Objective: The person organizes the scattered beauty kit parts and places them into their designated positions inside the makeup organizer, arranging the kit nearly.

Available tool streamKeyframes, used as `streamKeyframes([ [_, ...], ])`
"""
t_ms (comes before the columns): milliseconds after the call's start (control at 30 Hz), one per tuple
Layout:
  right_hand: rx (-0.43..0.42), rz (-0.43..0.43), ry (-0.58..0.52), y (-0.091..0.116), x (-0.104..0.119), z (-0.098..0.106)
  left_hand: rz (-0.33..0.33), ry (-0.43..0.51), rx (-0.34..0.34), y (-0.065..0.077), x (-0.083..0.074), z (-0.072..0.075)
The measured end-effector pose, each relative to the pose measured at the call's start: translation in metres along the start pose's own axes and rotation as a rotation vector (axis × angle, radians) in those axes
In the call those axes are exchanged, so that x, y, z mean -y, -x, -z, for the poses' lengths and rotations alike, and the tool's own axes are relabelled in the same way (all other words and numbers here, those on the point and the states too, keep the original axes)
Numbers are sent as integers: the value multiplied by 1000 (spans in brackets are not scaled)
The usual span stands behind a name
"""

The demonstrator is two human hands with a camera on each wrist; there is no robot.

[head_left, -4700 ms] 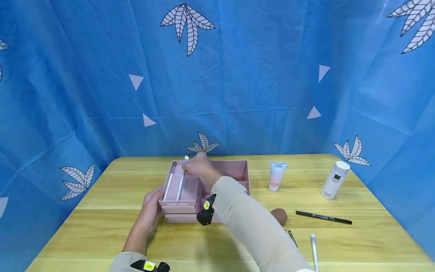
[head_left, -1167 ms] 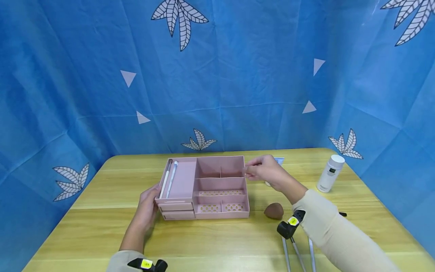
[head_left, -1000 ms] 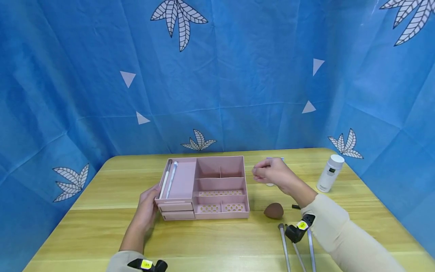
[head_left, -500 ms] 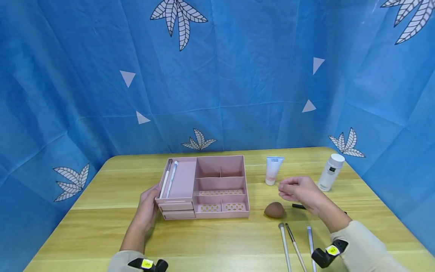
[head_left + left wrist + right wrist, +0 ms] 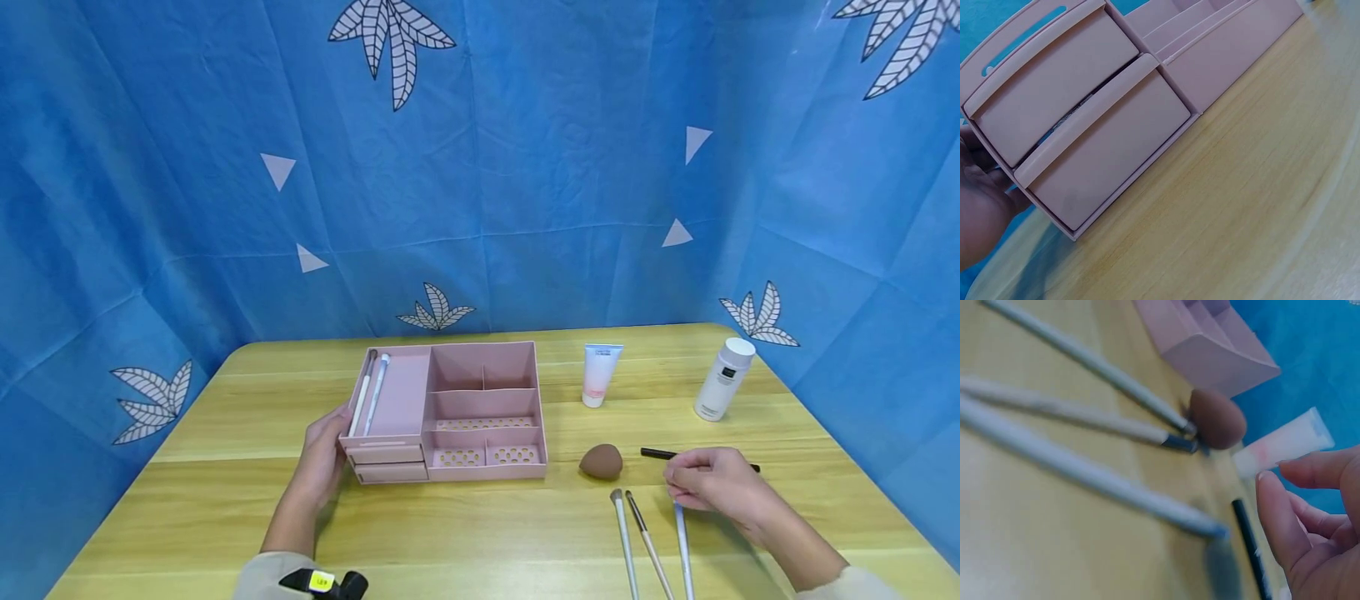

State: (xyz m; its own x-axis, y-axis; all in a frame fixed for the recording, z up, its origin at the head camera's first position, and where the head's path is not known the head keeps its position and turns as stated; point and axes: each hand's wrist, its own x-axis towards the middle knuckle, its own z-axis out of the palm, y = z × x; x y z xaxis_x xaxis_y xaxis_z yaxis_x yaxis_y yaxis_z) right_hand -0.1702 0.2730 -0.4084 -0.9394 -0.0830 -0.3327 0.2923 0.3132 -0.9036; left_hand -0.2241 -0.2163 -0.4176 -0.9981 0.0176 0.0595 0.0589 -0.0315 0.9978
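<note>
A pink desk organizer (image 5: 483, 472) stands on the table, with two makeup brushes lying along the left of its flat top: a white-handled brush (image 5: 361, 406) and a paler brush (image 5: 377, 395). My left hand (image 5: 321, 458) rests against its left side; in the left wrist view the fingers touch the side wall. My right hand (image 5: 720, 487) hovers over the top end of a light blue makeup brush (image 5: 683, 550), holding nothing. Its thumb and forefinger are close together with a small gap in the right wrist view. Two more makeup brushes lie to the left, a grey-green one (image 5: 625, 537) and a dark-tipped one (image 5: 649, 546).
A brown makeup sponge (image 5: 602, 462) sits right of the organizer. Behind it stands a white-and-pink tube (image 5: 601, 375). A white bottle (image 5: 723, 382) is at the far right. A black pen (image 5: 657, 453) lies partly hidden behind my right hand. Blue cloth hangs behind the table.
The paler brush was in my right hand and now lies on the organizer's top. My right hand has moved right and towards me, over the light blue brush. My left hand stays at the organizer.
</note>
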Motion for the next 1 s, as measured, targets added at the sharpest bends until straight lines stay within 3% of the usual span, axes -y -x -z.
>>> streamKeyframes([
  [167,-2,-68,14,9,-17,5,6,-1,13,0,-1,0],
  [400,27,-84,87,16,-30,5,-4,6,10,-1,-1,1],
  [467,35,-87,113,17,-31,4,-4,8,9,-1,0,1],
  [700,-51,-123,227,16,-29,-11,-10,2,10,0,1,2],
  [1000,1,-72,292,16,-25,-9,6,4,-21,-1,2,1],
])
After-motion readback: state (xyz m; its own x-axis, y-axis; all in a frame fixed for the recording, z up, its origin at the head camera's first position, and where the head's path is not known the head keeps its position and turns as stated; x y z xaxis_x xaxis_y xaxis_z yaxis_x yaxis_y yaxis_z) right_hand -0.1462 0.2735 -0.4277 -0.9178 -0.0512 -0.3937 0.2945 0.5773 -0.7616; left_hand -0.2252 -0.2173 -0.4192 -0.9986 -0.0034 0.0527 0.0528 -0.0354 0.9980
